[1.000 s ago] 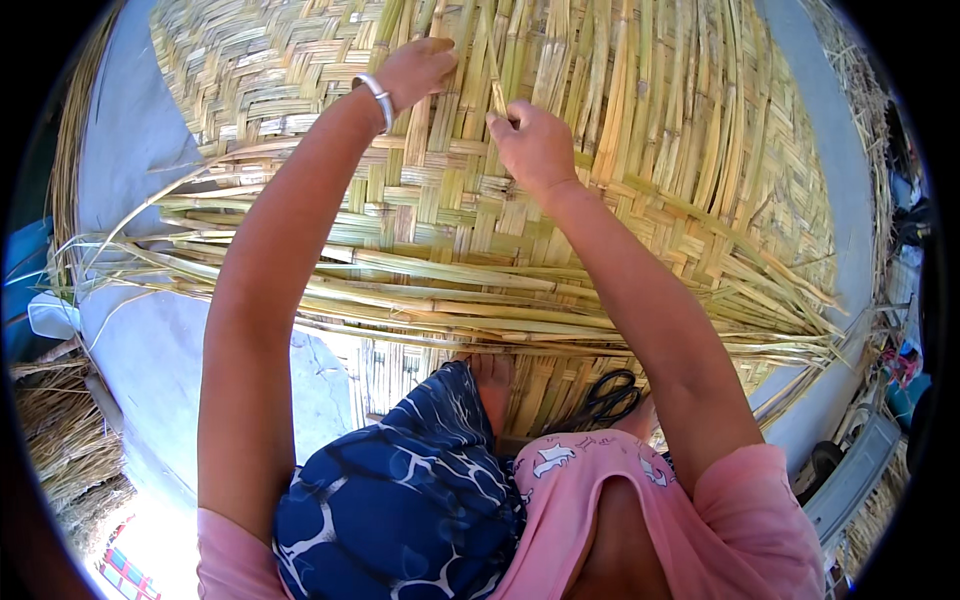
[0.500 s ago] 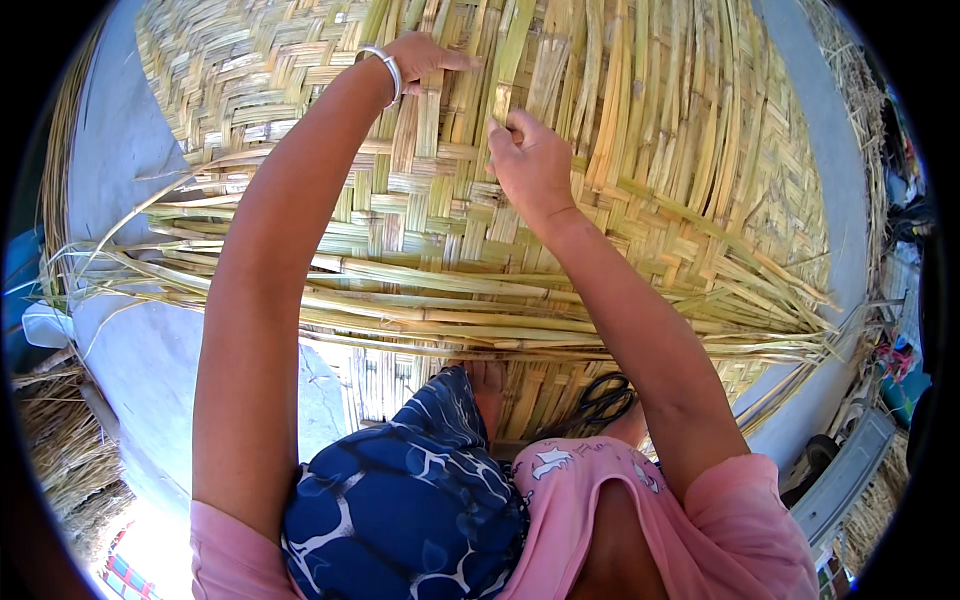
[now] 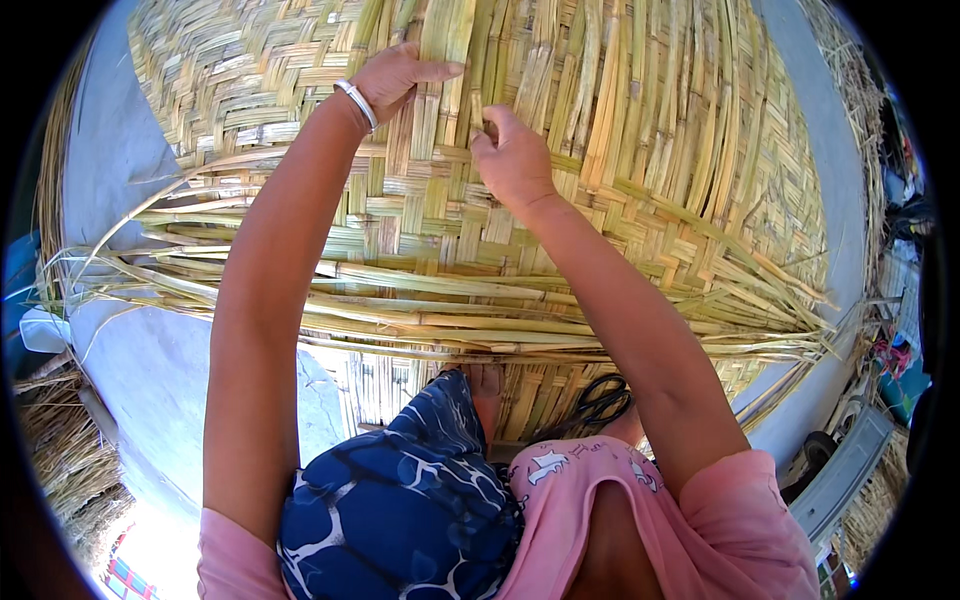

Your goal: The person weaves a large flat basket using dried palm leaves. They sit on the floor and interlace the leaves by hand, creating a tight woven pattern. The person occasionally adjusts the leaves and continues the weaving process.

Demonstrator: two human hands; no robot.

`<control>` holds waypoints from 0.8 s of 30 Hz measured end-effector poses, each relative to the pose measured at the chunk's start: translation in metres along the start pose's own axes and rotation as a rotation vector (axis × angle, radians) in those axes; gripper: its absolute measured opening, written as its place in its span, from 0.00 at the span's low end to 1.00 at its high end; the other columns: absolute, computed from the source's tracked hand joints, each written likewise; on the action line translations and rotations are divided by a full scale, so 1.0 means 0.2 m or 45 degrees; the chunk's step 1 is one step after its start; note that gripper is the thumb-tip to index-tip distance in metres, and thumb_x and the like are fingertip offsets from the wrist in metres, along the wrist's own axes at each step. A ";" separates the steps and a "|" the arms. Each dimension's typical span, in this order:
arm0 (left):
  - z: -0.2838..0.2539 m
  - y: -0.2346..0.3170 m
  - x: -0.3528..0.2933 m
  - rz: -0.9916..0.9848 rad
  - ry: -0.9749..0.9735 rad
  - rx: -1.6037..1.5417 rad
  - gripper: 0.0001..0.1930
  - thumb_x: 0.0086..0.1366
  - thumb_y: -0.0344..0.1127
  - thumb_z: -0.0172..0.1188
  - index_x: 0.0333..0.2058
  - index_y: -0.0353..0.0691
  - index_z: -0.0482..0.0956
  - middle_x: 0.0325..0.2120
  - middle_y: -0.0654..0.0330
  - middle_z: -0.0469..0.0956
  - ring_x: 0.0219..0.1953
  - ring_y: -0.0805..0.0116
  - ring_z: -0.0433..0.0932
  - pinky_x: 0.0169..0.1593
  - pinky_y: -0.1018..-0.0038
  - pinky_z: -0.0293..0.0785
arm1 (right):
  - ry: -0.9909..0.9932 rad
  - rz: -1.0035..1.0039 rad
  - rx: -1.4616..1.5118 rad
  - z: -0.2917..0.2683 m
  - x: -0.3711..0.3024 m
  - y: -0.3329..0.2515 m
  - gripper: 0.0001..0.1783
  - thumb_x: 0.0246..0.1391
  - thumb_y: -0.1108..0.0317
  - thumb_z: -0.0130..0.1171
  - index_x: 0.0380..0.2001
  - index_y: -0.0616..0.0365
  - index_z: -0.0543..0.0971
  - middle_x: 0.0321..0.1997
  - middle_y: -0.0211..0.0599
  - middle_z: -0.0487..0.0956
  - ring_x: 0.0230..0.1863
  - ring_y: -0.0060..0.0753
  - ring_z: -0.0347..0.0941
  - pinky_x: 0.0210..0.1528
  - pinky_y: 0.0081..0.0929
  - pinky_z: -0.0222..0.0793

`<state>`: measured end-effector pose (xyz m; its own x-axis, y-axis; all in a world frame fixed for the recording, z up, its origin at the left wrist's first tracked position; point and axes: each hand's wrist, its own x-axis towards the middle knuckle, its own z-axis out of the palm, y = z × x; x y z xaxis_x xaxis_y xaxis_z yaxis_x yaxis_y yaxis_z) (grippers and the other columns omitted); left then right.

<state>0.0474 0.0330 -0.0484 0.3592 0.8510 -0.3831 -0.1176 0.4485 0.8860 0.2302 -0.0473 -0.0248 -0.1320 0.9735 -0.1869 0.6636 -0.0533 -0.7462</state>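
Note:
A large woven mat [image 3: 440,210] of flat yellow-green split-cane strips lies before me. My left hand [image 3: 393,80], with a white bangle at the wrist, is at the weave's upper middle. Its thumb lies across a broad green strip [image 3: 447,35]; its other fingers curl down, partly hidden. Just to the right and nearer me, my right hand [image 3: 515,160] pinches a narrower cane strip [image 3: 478,105] between thumb and bent forefinger. Long unwoven strips [image 3: 640,90] run away from me at the right of the hands.
Loose strips [image 3: 430,320] lie crosswise along the mat's near part, fanning out at both ends. A coiled black cord or cable [image 3: 602,398] rests near my feet. Straw bundles [image 3: 65,450] stand at the left, a grey plastic piece [image 3: 845,465] at the right.
Both hands have shifted a little left. The broad green strip, earlier at my right fingers, now lies further left under my left thumb. My right fingers now pinch a narrower strip.

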 end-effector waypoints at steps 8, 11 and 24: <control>-0.08 0.01 -0.12 0.129 0.177 -0.239 0.18 0.58 0.36 0.60 0.48 0.42 0.72 0.44 0.59 0.75 0.48 0.70 0.71 0.52 0.70 0.65 | -0.225 -0.194 -0.004 -0.02 0.06 0.07 0.16 0.52 0.66 0.54 0.45 0.56 0.74 0.34 0.45 0.78 0.36 0.42 0.74 0.42 0.32 0.68; -0.13 0.02 -0.25 0.392 0.330 -0.644 0.14 0.62 0.31 0.53 0.47 0.41 0.72 0.43 0.56 0.75 0.46 0.64 0.73 0.48 0.66 0.69 | -0.312 -0.104 -0.061 -0.04 0.08 0.06 0.14 0.53 0.64 0.54 0.43 0.56 0.74 0.33 0.44 0.78 0.34 0.42 0.74 0.40 0.33 0.67; -0.17 -0.14 -0.70 0.375 1.098 -0.095 0.06 0.60 0.24 0.54 0.37 0.36 0.77 0.33 0.60 0.78 0.34 0.74 0.76 0.42 0.78 0.76 | -0.204 -0.378 -0.672 -0.01 0.01 -0.07 0.06 0.50 0.72 0.51 0.33 0.55 0.73 0.34 0.42 0.72 0.33 0.48 0.72 0.34 0.40 0.69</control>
<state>-0.0313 -0.0895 -0.0291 -0.5077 0.8294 -0.2333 -0.1650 0.1722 0.9711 0.2212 -0.0436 -0.0136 -0.4483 0.8822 -0.1441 0.8504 0.3713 -0.3728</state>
